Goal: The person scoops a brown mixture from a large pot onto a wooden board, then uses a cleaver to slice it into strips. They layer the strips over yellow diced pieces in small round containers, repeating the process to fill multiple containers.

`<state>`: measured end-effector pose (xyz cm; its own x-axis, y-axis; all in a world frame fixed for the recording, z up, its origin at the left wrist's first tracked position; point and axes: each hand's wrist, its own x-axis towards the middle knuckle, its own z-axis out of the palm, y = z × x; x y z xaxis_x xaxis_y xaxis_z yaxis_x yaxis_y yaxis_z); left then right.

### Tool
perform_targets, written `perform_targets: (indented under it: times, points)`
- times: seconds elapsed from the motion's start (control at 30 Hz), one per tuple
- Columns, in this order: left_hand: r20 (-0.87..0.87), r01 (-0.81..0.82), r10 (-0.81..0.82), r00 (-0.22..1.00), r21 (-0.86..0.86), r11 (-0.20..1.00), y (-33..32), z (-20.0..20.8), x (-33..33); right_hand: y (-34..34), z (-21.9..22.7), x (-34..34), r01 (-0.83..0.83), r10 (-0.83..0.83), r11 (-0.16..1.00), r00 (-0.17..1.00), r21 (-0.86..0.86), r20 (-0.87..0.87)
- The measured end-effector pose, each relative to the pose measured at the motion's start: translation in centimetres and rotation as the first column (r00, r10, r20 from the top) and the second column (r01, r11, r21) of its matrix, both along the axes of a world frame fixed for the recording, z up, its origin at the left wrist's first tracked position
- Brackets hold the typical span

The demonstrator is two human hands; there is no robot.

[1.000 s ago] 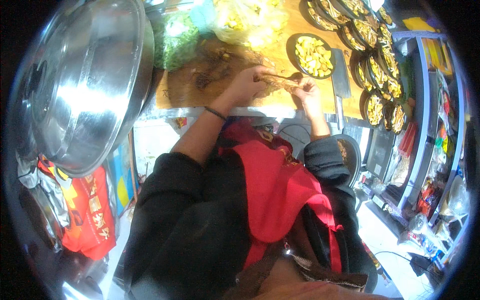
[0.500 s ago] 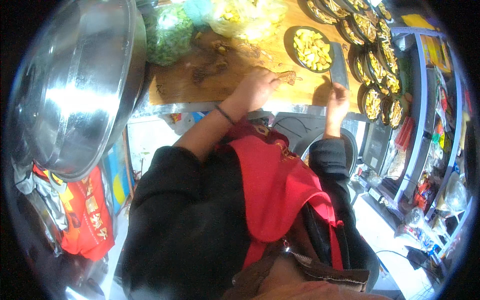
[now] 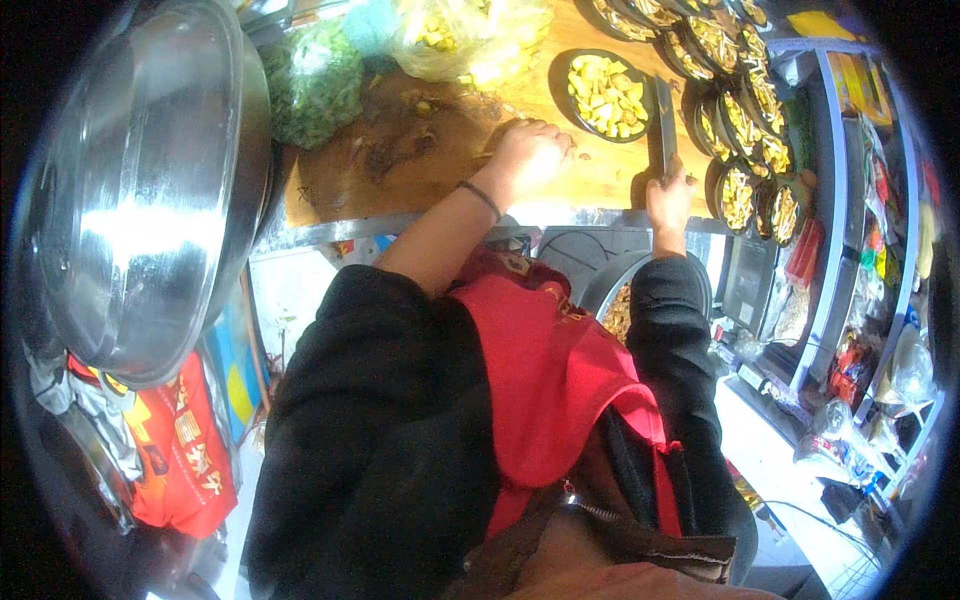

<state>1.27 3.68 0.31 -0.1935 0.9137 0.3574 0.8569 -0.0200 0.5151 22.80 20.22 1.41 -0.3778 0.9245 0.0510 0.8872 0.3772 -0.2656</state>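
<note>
My right hand [image 3: 670, 198] grips the handle of a cleaver [image 3: 665, 125], its dark blade pointing away from me, edge-on over the wooden board [image 3: 400, 185]. My left hand [image 3: 533, 158] is curled and pressed down on the board; its fingers cover what lies under them. Just beyond it, left of the blade, sits a round black dish of yellow chunks [image 3: 607, 97], perhaps potato. Brown scraps and stains [image 3: 395, 150] mark the board left of my left hand.
Several black dishes of sliced food [image 3: 738, 125] crowd the board's right side. Bags of yellow pieces [image 3: 470, 40] and greens [image 3: 318, 90] lie at the far left. A large metal basin [image 3: 150, 200] rises at left. A pan of brown food [image 3: 618, 315] is below the board's edge.
The cleaver has turned from showing its broad face to nearly edge-on. The brown meat piece that stuck out of my left fingers is now hidden. The view has shifted slightly.
</note>
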Motion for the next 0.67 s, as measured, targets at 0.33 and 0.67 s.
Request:
perform_targets:
  times: [0.33,0.67]
  points:
    - [-0.090,0.083,-0.080,0.993,0.030,0.996,-4.8,-1.4,0.7,-6.2,3.6,4.3,0.046,-0.298,0.933,0.656,-0.357,-0.694]
    - [0.167,0.016,-0.018,0.986,0.016,1.000,-6.7,-1.2,-4.1,-16.3,8.5,-0.5,-0.248,0.247,0.892,0.968,-0.378,-0.050]
